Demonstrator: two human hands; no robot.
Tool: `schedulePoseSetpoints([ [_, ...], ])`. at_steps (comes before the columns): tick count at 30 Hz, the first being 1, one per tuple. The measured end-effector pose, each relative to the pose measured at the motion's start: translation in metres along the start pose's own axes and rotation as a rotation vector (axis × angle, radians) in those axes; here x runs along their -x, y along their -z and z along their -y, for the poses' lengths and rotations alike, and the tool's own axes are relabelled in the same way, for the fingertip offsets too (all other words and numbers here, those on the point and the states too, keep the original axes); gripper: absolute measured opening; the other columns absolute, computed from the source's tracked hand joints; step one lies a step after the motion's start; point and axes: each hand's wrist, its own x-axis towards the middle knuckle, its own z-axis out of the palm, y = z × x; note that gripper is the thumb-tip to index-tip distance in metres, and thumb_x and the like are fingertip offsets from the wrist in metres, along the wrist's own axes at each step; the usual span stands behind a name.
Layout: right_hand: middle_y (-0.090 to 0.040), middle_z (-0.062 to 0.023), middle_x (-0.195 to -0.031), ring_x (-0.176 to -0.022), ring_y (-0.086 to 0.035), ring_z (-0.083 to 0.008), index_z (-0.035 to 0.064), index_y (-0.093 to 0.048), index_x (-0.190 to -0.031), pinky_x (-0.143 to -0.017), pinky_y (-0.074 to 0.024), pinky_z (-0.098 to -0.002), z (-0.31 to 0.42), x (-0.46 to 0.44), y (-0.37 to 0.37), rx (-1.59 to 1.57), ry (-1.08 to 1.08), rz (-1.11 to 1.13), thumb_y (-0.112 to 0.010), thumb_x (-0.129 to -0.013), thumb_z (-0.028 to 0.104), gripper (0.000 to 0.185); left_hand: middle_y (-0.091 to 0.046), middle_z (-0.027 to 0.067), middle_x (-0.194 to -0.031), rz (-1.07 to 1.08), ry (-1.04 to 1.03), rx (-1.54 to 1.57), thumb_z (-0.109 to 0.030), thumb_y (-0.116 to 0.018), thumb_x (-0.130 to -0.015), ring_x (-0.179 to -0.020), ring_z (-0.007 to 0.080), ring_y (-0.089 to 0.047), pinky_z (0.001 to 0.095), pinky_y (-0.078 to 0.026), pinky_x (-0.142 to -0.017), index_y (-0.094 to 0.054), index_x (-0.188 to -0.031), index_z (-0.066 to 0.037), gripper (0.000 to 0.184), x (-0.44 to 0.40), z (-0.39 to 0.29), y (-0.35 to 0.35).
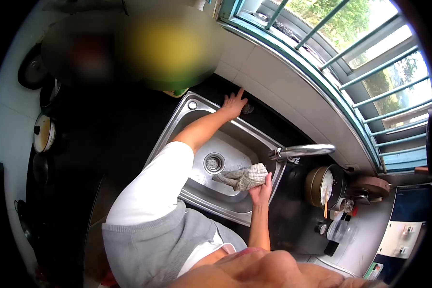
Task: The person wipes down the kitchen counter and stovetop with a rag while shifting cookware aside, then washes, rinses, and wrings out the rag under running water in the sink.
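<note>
Fingers of the right hand (260,193) are being pinched on 1 end of a checked dishcloth (251,177), which is being held over the stainless-steel sink (235,152), near the chrome faucet (306,151). By the left hand (234,105), fingers spread, the black bench (293,216) behind the basin is being reached; whether the small dark scourer (247,109) beside it is being touched cannot be told. With only 1 end being gripped, the dishcloth could be dropped across the drain strainer (214,163) if the pinch were loosened. Its long axis is being held roughly left to right, the loose end being pointed left, towards the strainer.
</note>
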Motion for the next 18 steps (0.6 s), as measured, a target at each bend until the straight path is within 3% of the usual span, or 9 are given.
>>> schedulePoseSetpoints([
  [4,-0.047,-0.0116,-0.114,-0.102,-0.047,-0.0243,0.003,-0.036,-0.12,-0.089,-0.0351,-0.0385,0.001,-0.007,-0.055,0.091,0.031,0.06,-0.034,-0.087,0.031,0.044,-0.042,0.0143,-0.103,-0.206,-0.198,0.152,-0.001,-0.046,-0.066,-0.09,0.0321,-0.044,0.0445,-0.039,-0.074,-0.051,-0.09,-0.006,0.025,-0.002,0.03,0.003],
  [5,-0.045,-0.0119,-0.117,-0.103,-0.046,-0.0238,0.0022,-0.033,-0.122,-0.089,-0.035,-0.0374,0.003,-0.013,-0.073,0.143,0.022,0.099,-0.04,-0.083,0.026,0.046,-0.046,0.0142,-0.09,-0.305,-0.203,0.265,0.0,-0.045,-0.064,-0.086,0.0321,-0.045,0.0422,-0.039,-0.074,-0.05,-0.091,-0.005,0.027,0.01,0.04,0.004],
  [7,-0.045,-0.0116,-0.115,-0.105,-0.045,-0.0229,0.0008,-0.033,-0.121,-0.089,-0.035,-0.0356,-0.001,-0.029,-0.105,0.253,0.059,0.173,-0.048,-0.073,0.015,0.053,-0.047,0.0159,-0.089,-0.461,-0.285,0.413,-0.005,-0.052,-0.063,-0.087,0.0327,-0.045,0.0389,-0.038,-0.076,-0.047,-0.091,0.0,0.029,0.058,0.067,0.025],
  [9,-0.046,-0.0109,-0.111,-0.103,-0.046,-0.0221,-0.0003,-0.033,-0.121,-0.088,-0.0359,-0.0343,-0.016,-0.064,-0.129,0.468,0.133,0.254,-0.047,-0.065,0.007,0.058,-0.049,0.0162,-0.092,-0.336,-0.063,0.492,-0.005,-0.056,-0.063,-0.09,0.0317,-0.047,0.0355,-0.038,-0.079,-0.048,-0.093,0.0,0.032,0.128,0.082,0.071],
  [11,-0.047,-0.0098,-0.105,-0.097,-0.047,-0.0218,-0.0007,-0.036,-0.118,-0.085,-0.0371,-0.0317,-0.042,-0.118,-0.148,0.803,0.227,0.321,-0.044,-0.059,0.003,0.06,-0.051,0.0151,-0.097,-0.407,0.076,0.503,0.0,-0.054,-0.062,-0.093,0.031,-0.049,0.0357,-0.038,-0.081,-0.049,-0.095,-0.001,0.034,0.188,0.101,0.091],
  [14,-0.047,-0.0168,-0.093,-0.089,-0.042,-0.0331,0.0002,-0.046,-0.097,-0.079,-0.0347,-0.0386,-0.107,-0.221,-0.169,1.458,0.807,0.447,-0.043,-0.072,0.015,0.029,-0.05,0.0144,-0.096,-0.397,0.291,0.541,0.004,-0.055,-0.063,-0.092,0.0287,-0.05,0.0323,-0.039,-0.08,-0.047,-0.094,0.001,0.032,0.253,0.112,0.105],
  [15,-0.045,-0.0171,-0.107,-0.102,-0.039,-0.0325,0.0016,-0.043,-0.108,-0.088,-0.0312,-0.039,-0.127,-0.246,-0.167,1.869,0.521,0.384,-0.046,-0.074,0.025,0.041,-0.05,0.0139,-0.095,-0.405,0.303,0.496,0.004,-0.055,-0.064,-0.091,0.0281,-0.05,0.0324,-0.039,-0.08,-0.047,-0.094,0.001,0.032,0.268,0.118,0.098],
  [16,-0.042,-0.0147,-0.115,-0.111,-0.034,-0.0291,0.0059,-0.043,-0.112,-0.091,-0.0256,-0.0447,-0.15,-0.262,-0.146,2.147,0.889,0.323,-0.046,-0.075,0.034,0.046,-0.05,0.0136,-0.095,-0.378,0.369,0.504,0.004,-0.055,-0.063,-0.091,0.028,-0.05,0.0325,-0.039,-0.08,-0.047,-0.094,0.001,0.032,0.278,0.116,0.097],
  [18,-0.037,-0.0107,-0.125,-0.118,-0.028,-0.0258,0.0109,-0.039,-0.119,-0.095,-0.0188,-0.0468,-0.147,-0.264,-0.147,2.159,0.956,0.335,-0.041,-0.077,0.046,0.055,-0.05,0.0133,-0.094,-0.326,0.401,0.48,0.003,-0.055,-0.063,-0.09,0.027,-0.05,0.0313,-0.039,-0.079,-0.047,-0.094,0.001,0.032,0.286,0.116,0.09],
])
